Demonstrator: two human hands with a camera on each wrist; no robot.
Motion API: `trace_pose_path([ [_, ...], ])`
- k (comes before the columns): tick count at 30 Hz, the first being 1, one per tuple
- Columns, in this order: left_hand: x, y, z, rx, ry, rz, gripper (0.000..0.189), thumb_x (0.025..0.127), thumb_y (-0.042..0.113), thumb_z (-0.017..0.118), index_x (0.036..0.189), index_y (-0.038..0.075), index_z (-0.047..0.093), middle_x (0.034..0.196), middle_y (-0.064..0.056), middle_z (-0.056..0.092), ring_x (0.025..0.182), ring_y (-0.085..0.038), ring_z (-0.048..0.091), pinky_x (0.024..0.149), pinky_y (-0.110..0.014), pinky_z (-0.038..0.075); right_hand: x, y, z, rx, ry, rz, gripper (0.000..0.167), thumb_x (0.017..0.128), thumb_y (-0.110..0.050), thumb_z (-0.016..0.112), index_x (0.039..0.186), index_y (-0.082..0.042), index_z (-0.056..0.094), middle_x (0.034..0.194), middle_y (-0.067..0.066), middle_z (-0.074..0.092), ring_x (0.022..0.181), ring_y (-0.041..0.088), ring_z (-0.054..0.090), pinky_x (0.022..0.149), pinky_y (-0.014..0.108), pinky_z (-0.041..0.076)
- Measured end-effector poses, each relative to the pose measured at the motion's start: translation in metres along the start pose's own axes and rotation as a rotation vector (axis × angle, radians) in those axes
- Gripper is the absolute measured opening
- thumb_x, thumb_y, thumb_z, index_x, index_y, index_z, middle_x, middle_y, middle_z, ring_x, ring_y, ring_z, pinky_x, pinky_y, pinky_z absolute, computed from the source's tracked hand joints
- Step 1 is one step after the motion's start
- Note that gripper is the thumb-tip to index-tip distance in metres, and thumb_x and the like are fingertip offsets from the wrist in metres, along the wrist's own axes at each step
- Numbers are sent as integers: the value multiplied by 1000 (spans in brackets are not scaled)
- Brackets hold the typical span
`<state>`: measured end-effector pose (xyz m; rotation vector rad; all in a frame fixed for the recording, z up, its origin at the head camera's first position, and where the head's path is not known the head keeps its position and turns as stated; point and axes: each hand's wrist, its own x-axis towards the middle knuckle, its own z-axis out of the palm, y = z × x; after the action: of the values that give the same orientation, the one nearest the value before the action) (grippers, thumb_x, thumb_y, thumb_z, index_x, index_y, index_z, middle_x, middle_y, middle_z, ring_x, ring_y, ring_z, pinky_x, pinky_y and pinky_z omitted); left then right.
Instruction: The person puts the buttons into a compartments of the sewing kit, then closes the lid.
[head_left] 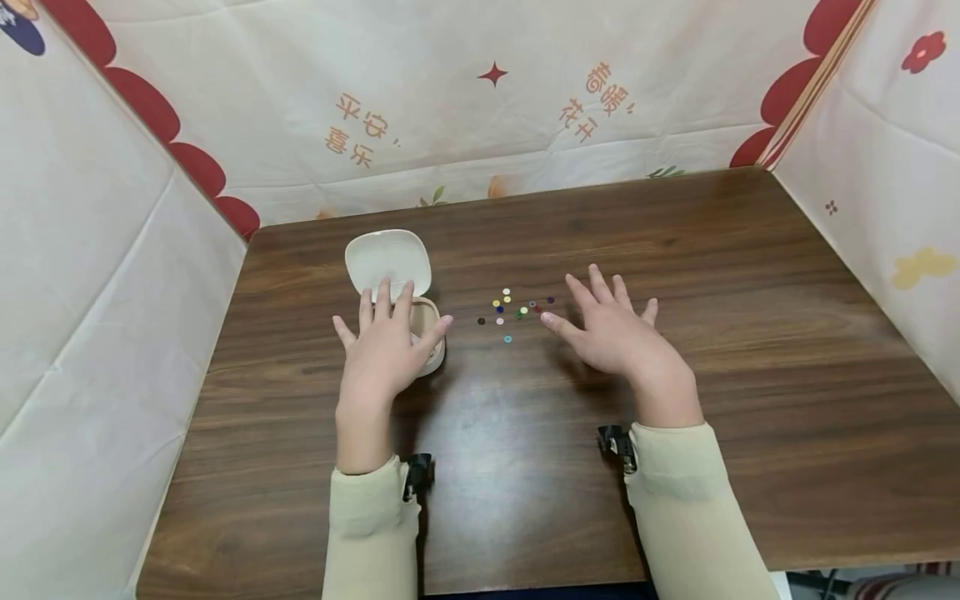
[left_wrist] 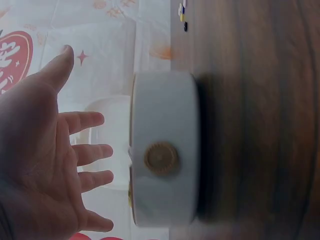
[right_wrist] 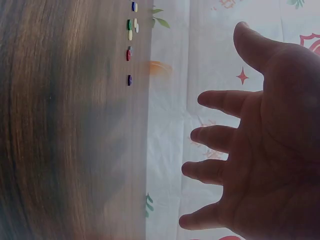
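From where I stand, the left hand (head_left: 382,354) comes first, over the left half of the table (head_left: 525,467), fingers fanned wide, thumb out to the side. It is fully released and grips nothing; from the left wrist, the palm sits clear of the box wall.

Just beyond and partly beneath it stands the pale box (head_left: 441,350), nearer the table's far edge than its near one. Its lid (head_left: 388,258) is tipped back toward that far edge, presumably so the mouth is uncovered. A round brown knob (left_wrist: 161,158) shows on the wall; the contents are mostly hidden by the fingers.

To the box's right, about midway between the left and right edges, small coloured discs (head_left: 523,310) lie loosely scattered on the wood. My guess is that they are set between the hands so either can reach them.

Then the right hand (head_left: 618,333), likewise spread and empty, hovers above its own shadow. Its thumb tip comes close to the rightmost discs, but the right wrist view shows it well off them
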<state>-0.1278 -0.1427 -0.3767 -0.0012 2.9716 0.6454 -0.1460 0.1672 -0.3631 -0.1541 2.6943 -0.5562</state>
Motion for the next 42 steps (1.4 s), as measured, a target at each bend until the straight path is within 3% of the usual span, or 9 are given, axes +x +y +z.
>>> trace_pose_path([
  [17, -9, -39, -2, -38, -66, -70, 104, 96, 83, 47, 173, 22, 14, 181, -15, 5, 167, -45, 5, 122, -84, -1, 1, 0, 5, -25, -26, 7, 91, 104, -76, 38, 173, -24, 11, 181, 17, -7, 165, 51, -4, 115, 89, -8],
  [24, -11, -50, 0, -66, -46, -80, 117, 92, 86, 51, 173, 15, 7, 179, -19, 11, 166, -44, 11, 123, -83, 5, 2, 0, 7, -24, -27, 0, 90, 105, -74, 38, 173, -23, 12, 180, 18, -5, 165, 52, -3, 115, 89, -8],
  [31, -12, -53, -9, -4, -101, -62, 123, 85, 88, 60, 173, 18, 10, 180, -19, 10, 166, -48, 7, 119, -87, 2, 1, 0, 6, -25, -27, -2, 91, 104, -75, 38, 173, -23, 11, 180, 18, -5, 164, 53, -3, 115, 89, -7],
  [42, -10, -66, -17, 73, -194, -52, 129, 83, 93, 55, 173, 15, 7, 179, -24, 6, 164, -54, 0, 113, -92, -2, -8, 8, 5, -2, -42, 6, 93, 103, -77, 39, 173, -23, 10, 180, 20, -4, 164, 55, -2, 114, 90, -7],
])
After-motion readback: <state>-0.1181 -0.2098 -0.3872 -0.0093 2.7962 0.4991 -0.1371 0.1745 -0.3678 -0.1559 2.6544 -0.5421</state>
